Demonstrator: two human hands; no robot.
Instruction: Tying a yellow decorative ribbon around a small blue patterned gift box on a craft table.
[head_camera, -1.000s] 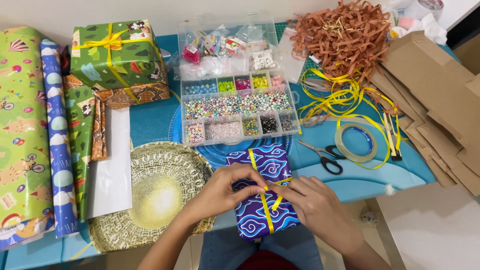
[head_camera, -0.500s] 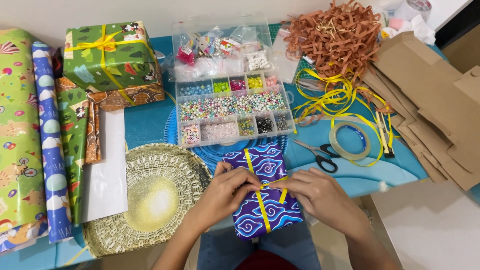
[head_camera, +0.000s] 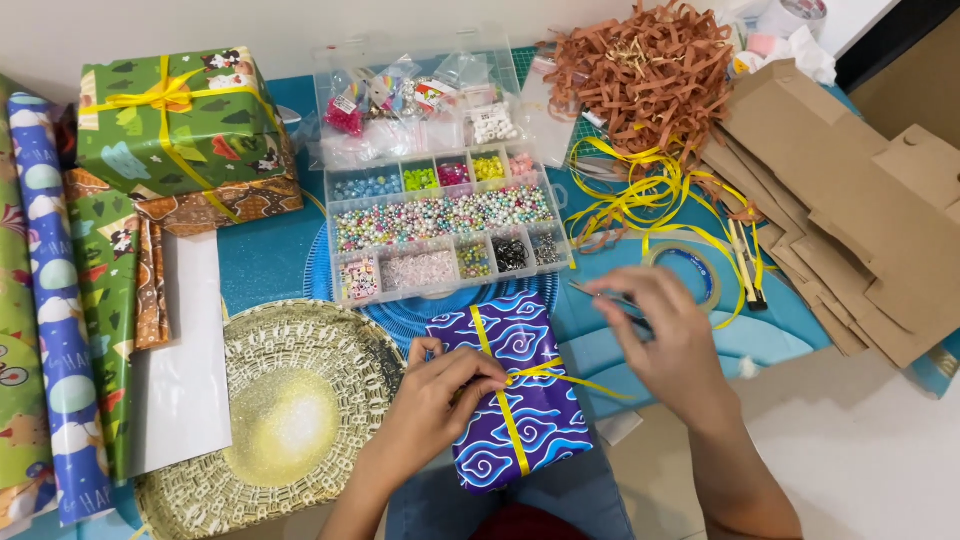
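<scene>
A small box (head_camera: 535, 435) wrapped in purple-blue cloud-pattern paper lies at the table's near edge, crossed by a yellow ribbon (head_camera: 507, 420). My left hand (head_camera: 440, 400) pinches the ribbon where it crosses on top of the box, and one loose end trails to the right. My right hand (head_camera: 670, 345) is off the box, over the blue mat to the right. Its curled fingers close on the handles of the scissors (head_camera: 600, 293). Only the blades show, pointing up-left, still lying on the table.
A clear bead organizer (head_camera: 440, 215) sits behind the box, with a tape roll (head_camera: 700, 270) and loose yellow ribbon (head_camera: 650, 190) to its right. Brown paper shred (head_camera: 650, 70) and flat cardboard (head_camera: 850, 220) fill the right. A woven gold plate (head_camera: 290, 410), wrapped green gift (head_camera: 180, 120) and paper rolls (head_camera: 55, 300) lie left.
My right hand has left the ribbon on the box and moved right and away onto the scissors. My left hand stays pinching the ribbon crossing.
</scene>
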